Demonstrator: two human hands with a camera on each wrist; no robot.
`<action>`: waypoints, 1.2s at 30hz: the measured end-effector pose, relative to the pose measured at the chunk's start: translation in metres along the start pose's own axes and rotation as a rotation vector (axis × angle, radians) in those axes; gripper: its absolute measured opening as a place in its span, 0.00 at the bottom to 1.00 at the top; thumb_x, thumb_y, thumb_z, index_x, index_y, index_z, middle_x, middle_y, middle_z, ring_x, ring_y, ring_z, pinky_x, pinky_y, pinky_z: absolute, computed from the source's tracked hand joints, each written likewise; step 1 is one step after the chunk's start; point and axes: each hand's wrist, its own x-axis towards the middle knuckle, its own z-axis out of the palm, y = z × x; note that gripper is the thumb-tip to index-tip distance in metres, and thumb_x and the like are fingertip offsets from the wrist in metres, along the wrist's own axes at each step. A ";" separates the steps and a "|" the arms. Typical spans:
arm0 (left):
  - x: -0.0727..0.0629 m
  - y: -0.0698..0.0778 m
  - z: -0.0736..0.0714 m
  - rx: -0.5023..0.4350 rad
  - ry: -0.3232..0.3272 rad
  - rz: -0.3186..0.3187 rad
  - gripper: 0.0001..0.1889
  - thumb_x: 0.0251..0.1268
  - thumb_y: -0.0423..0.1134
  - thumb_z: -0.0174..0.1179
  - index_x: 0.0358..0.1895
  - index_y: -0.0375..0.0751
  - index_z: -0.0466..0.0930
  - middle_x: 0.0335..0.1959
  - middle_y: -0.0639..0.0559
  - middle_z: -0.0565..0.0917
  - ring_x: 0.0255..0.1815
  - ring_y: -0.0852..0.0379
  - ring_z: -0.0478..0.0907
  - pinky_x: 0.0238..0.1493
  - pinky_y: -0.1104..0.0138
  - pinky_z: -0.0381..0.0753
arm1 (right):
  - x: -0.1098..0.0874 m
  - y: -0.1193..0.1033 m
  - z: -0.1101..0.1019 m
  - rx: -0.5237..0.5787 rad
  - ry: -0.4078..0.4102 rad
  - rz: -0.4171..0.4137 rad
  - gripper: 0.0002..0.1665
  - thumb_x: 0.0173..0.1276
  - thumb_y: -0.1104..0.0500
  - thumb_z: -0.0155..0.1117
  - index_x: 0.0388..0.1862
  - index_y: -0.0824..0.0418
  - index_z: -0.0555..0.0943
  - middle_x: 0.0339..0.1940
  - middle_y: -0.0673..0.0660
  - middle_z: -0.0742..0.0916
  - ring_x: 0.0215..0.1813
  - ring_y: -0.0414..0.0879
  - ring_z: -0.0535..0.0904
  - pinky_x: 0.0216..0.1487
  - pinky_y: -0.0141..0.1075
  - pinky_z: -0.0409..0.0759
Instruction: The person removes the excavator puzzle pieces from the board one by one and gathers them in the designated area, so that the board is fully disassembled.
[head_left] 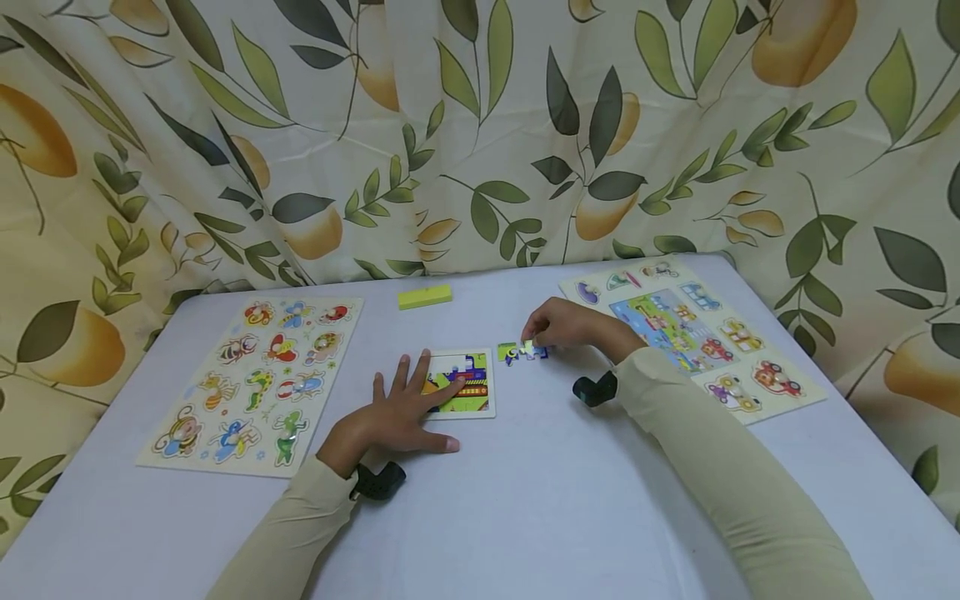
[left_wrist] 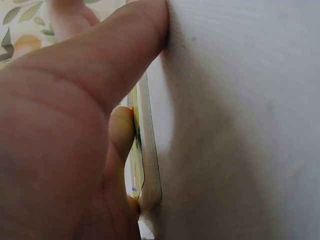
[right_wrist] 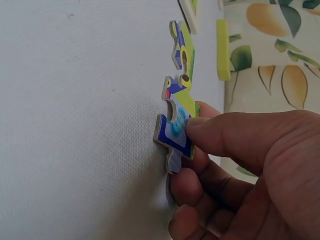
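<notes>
My left hand (head_left: 399, 418) lies with spread fingers over a small white-framed jigsaw puzzle (head_left: 492, 392), its fingers on the train picture and its thumb on the cloth in front. From the left wrist view, the thumb hides part of the board's edge (left_wrist: 151, 160). To the right of the frame, my right hand (head_left: 567, 323) pinches a jigsaw piece (right_wrist: 175, 131) in blue, pale blue and yellow-green between thumb and fingers. Another loose jigsaw piece (right_wrist: 184, 47), green and purple, lies just beyond it, towards the frame.
An insect puzzle board (head_left: 262, 354) lies on the left of the white-covered table (head_left: 540, 517). On the right, partly behind my right arm, is a vehicle puzzle board (head_left: 795, 404). A yellow-green block (head_left: 424, 297) lies near the back, before a leaf-patterned curtain (head_left: 480, 167).
</notes>
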 end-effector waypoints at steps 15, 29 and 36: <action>-0.001 0.002 0.001 0.010 0.036 0.015 0.48 0.53 0.67 0.64 0.77 0.67 0.50 0.78 0.42 0.30 0.76 0.40 0.21 0.64 0.34 0.24 | -0.001 0.001 0.003 -0.032 0.039 -0.008 0.09 0.68 0.70 0.59 0.43 0.64 0.84 0.37 0.55 0.84 0.41 0.48 0.73 0.43 0.37 0.73; 0.005 0.008 -0.003 0.002 0.051 0.053 0.50 0.51 0.72 0.62 0.77 0.69 0.46 0.78 0.43 0.26 0.74 0.39 0.18 0.65 0.36 0.23 | 0.001 -0.009 0.002 -0.030 0.134 -0.026 0.09 0.69 0.68 0.57 0.42 0.63 0.84 0.35 0.56 0.81 0.40 0.50 0.74 0.43 0.39 0.72; 0.008 0.014 0.000 0.009 0.015 0.063 0.51 0.50 0.73 0.62 0.77 0.69 0.47 0.78 0.42 0.26 0.74 0.35 0.17 0.65 0.34 0.25 | 0.008 -0.022 0.010 -0.039 0.133 -0.094 0.09 0.69 0.67 0.58 0.43 0.63 0.85 0.39 0.55 0.85 0.42 0.48 0.76 0.49 0.41 0.75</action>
